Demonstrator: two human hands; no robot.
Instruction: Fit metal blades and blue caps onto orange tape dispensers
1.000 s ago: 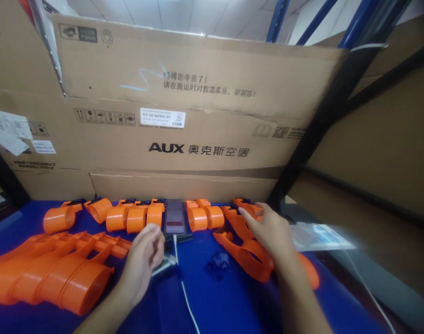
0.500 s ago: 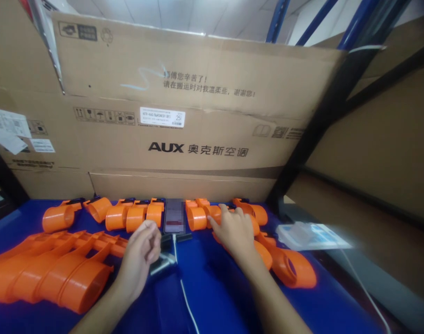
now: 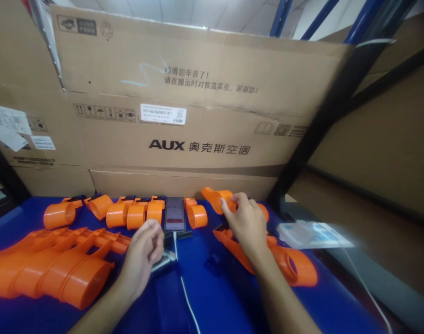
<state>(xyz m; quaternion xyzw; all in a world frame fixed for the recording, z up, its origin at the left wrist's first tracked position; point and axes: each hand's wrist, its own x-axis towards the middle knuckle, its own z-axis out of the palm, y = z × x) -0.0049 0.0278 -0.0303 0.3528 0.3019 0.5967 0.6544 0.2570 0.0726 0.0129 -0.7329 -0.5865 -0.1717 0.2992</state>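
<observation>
My right hand (image 3: 247, 221) pinches an orange plastic cuff (image 3: 219, 200) with a ring-shaped end, lifted a little off the blue surface at the back right. Its fingers hide part of that cuff. More orange plastic parts (image 3: 285, 264) lie beneath my right wrist, partly covered. My left hand (image 3: 147, 243) hovers left of centre with curled, closed fingers; whatever may be inside them is hidden. Just beside it lies a metallic object (image 3: 163, 262), mostly covered by the hand. A phone (image 3: 175, 213) with a white cable stands behind, between both hands.
Nested orange cuffs (image 3: 52, 266) lie front left. Several single cuffs with dark straps, including one cuff (image 3: 60, 215), line the back edge of the blue surface (image 3: 205, 306). A cardboard box (image 3: 198, 106) walls off the back. A white packet (image 3: 312, 235) sits right, near a dark post (image 3: 295, 157).
My right hand has moved slightly right and lifted an orange cuff from the back right group. My left hand has barely moved, fingers still curled.
</observation>
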